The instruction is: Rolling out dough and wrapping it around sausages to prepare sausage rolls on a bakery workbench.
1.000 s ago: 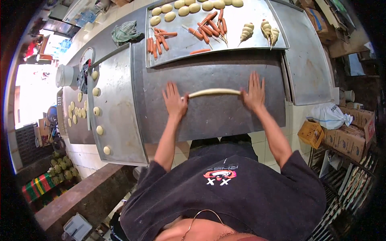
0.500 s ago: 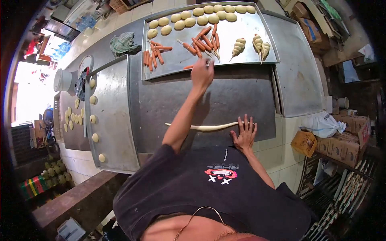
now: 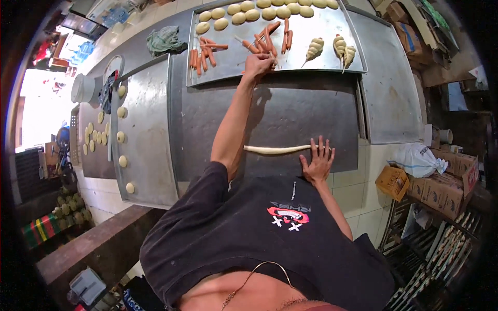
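My left hand (image 3: 259,65) reaches over the near edge of the metal tray (image 3: 228,72), its fingers closed at the lower end of the heaped skewered sausages (image 3: 268,40). They seem to pinch a stick there; the fingertips are partly hidden. Flat on the dark worktop, my right hand (image 3: 318,163) has its fingers spread over the right end of a long rolled dough rope (image 3: 277,151). That rope lies crosswise in front of me. Other skewered sausages (image 3: 204,56) lie to the left in the tray. Several dough-wrapped sausages on sticks (image 3: 314,50) lie at its right.
Round dough balls (image 3: 252,15) line the tray's far side. On the left, a second metal tray (image 3: 148,129) carries a column of dough balls. A green cloth (image 3: 163,40) lies behind it. At the right stand cardboard boxes (image 3: 436,192) and a yellow crate (image 3: 392,182).
My left hand has moved farther into the tray, up to the sausages. My right hand stays on the dough rope. The whole view has shifted slightly.
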Available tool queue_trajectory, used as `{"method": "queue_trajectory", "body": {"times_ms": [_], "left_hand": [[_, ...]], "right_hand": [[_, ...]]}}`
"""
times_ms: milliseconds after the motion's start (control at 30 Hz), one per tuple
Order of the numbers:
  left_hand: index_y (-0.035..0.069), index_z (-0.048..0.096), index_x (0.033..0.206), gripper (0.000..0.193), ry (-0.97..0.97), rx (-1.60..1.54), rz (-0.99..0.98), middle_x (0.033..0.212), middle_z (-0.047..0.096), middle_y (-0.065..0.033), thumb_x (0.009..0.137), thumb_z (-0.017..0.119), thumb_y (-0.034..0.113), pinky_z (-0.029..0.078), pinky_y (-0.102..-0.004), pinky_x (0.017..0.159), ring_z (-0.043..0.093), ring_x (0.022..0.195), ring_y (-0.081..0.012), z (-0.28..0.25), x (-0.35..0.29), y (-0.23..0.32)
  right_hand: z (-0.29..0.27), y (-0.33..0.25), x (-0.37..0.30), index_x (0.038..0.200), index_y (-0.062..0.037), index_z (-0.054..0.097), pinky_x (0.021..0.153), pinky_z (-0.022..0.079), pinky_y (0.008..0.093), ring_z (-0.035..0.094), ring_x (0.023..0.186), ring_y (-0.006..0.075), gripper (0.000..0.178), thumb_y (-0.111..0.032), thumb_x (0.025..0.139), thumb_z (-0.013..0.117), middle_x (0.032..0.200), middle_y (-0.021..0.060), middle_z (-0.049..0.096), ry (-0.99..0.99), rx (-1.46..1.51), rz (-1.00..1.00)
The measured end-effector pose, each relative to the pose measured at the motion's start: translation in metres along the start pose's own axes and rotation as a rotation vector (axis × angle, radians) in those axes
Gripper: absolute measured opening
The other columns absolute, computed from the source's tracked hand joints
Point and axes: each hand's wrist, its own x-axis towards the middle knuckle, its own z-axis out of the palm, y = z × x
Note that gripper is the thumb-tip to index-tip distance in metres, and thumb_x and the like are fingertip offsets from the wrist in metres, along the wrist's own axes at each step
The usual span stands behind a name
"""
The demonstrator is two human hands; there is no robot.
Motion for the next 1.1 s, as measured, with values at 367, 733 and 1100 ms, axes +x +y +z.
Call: {"method": "queue_trajectory", "body": {"times_ms": [367,733,1100], "left_hand": [[-0.007,0.060,0.112,0.028,-0.036,-0.546,-0.026,0.080,0.058,-0.0057,0.092,0.063,0.013,0.048,-0.0302,0.070,0.059,0.074,-0.0178,-0.078,-0.328,0.014],[0.009,0.048,0.091,0.024,0.591,-0.551,-0.027,0.058,0.026,0.0065,0.106,0.041,0.025,0.025,-0.0246,0.045,0.025,0.046,-0.0063,-0.077,-0.374,-0.061],[0.010,0.052,0.098,0.015,0.452,-0.532,-0.156,0.067,0.042,0.0062,0.105,0.043,0.020,0.032,-0.0188,0.044,0.038,0.051,-0.0022,-0.049,-0.333,-0.078]], "right_hand": [[-0.014,-0.067,0.043,0.145,-0.0226,0.048,0.116,0.012,0.0608,0.019,0.149,0.0361,0.061,-0.041,0.089,0.065,0.158,0.0100,0.031,0.058,0.183,-0.250],[0.062,-0.218,0.086,0.090,-0.0113,0.074,0.083,0.042,0.0428,0.059,0.096,0.0249,0.020,-0.027,0.078,0.076,0.096,0.0036,0.066,-0.042,0.544,-0.718],[-0.024,-0.203,0.071,0.092,-0.0010,0.074,0.058,0.050,0.0314,0.065,0.064,0.0183,0.015,-0.013,0.083,0.074,0.077,0.0106,0.069,-0.223,1.080,-0.435]]}}
